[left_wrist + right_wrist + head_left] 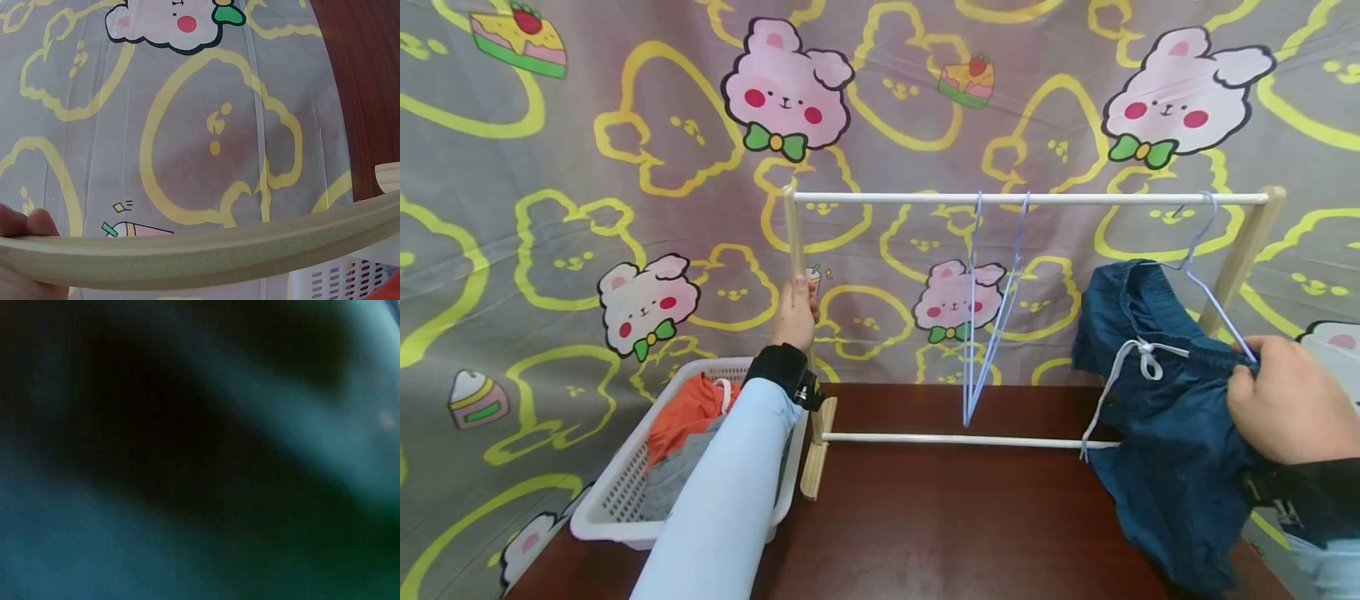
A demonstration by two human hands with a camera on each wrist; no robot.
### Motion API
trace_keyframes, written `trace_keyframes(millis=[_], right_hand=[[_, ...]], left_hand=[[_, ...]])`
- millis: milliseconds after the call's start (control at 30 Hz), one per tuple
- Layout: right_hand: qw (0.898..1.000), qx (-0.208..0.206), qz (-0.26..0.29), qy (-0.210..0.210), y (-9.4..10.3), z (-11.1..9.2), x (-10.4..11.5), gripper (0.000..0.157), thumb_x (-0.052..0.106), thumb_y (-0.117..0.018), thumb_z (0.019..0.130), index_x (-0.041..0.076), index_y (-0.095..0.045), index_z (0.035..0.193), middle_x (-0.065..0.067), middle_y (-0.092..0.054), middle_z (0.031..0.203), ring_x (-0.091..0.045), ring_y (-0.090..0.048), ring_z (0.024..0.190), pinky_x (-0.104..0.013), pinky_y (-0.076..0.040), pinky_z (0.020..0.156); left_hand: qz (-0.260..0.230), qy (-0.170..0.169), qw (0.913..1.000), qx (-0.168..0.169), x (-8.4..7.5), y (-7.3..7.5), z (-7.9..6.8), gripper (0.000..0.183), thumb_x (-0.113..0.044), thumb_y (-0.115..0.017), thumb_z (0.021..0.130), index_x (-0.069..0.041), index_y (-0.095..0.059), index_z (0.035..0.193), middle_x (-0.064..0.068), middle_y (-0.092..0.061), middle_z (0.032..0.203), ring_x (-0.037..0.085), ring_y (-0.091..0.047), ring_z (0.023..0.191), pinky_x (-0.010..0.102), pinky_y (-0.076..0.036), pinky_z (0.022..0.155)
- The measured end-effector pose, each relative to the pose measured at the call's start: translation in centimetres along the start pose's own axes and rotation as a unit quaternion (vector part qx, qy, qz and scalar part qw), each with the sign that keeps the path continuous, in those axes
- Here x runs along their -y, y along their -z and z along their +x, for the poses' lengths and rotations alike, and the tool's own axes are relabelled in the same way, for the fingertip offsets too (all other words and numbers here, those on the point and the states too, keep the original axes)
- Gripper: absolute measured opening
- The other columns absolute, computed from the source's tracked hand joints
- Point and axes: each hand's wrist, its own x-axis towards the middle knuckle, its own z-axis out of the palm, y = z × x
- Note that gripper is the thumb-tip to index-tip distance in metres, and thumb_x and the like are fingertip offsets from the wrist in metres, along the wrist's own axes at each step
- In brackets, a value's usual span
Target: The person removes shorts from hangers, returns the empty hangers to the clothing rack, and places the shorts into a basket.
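Observation:
My left hand grips the left wooden post of a small clothes rack, its fingers curled round it. At the right, my right hand pinches the waistband of dark blue shorts together with the lower corner of a light purple hanger. This hanger's hook loops over the rack's white top rail near its right end. The shorts hang tilted, with a white drawstring dangling in front. Only dark, blurred blue cloth fills the right wrist view, hiding the fingers there.
Bare purple hangers hang mid-rail. Left of the rack stands a white basket holding orange clothing and grey clothing. A white lower rail crosses above the dark brown table. Behind is a bunny-patterned curtain.

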Motion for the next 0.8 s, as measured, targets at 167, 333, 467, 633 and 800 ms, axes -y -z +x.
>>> trace_keyframes(millis=[167,333,467,633,800], right_hand=[[1.0,-0.013,0.017,0.005,-0.1,-0.1,-0.2,0.036,0.001,-0.038,0.099,-0.023,-0.04,0.126,-0.042,-0.041,0.116,-0.054,-0.045,0.098,-0.072,-0.041,0.089],[0.996,-0.073,0.041,0.011,0.4,-0.2,0.7,0.035,0.002,-0.038,0.1,-0.022,-0.043,0.124,-0.042,-0.042,0.115,-0.055,-0.044,0.098,-0.069,-0.039,0.085],[0.99,-0.129,0.063,0.001,0.6,-0.6,1.4,0.036,0.001,-0.037,0.099,-0.021,-0.045,0.127,-0.043,-0.042,0.122,-0.057,-0.04,0.111,-0.066,-0.032,0.088],[0.983,-0.164,0.081,0.015,0.9,-1.5,1.7,0.037,-0.001,-0.037,0.098,-0.02,-0.048,0.127,-0.04,-0.045,0.123,-0.054,-0.041,0.115,-0.061,-0.029,0.086],[0.986,-0.144,0.077,0.045,0.9,-2.3,1.7,0.035,0.0,-0.039,0.099,-0.02,-0.046,0.127,-0.041,-0.045,0.121,-0.054,-0.041,0.108,-0.061,-0.031,0.085]], left_hand=[[0.006,-0.001,1.0,0.007,0.2,0.0,-0.1,0.058,-0.05,-0.021,0.108,0.0,-0.044,0.125,0.004,-0.042,0.088,0.017,-0.045,0.075,0.029,-0.036,0.071],[0.005,0.0,1.0,0.005,0.0,0.2,-0.2,0.055,-0.049,-0.02,0.109,-0.001,-0.043,0.123,0.004,-0.041,0.089,0.019,-0.045,0.076,0.029,-0.036,0.072],[0.003,-0.001,1.0,0.008,-0.1,0.4,-0.2,0.053,-0.048,-0.019,0.109,-0.002,-0.042,0.122,0.006,-0.04,0.089,0.016,-0.044,0.074,0.029,-0.035,0.071],[0.001,-0.006,0.9999,0.015,-0.1,0.3,-0.1,0.051,-0.047,-0.019,0.109,-0.004,-0.042,0.121,0.006,-0.04,0.088,0.017,-0.044,0.075,0.029,-0.036,0.072],[-0.003,-0.007,0.9999,0.013,0.0,0.2,0.0,0.045,-0.047,-0.019,0.109,-0.009,-0.042,0.116,0.004,-0.039,0.087,0.023,-0.045,0.078,0.029,-0.036,0.071]])
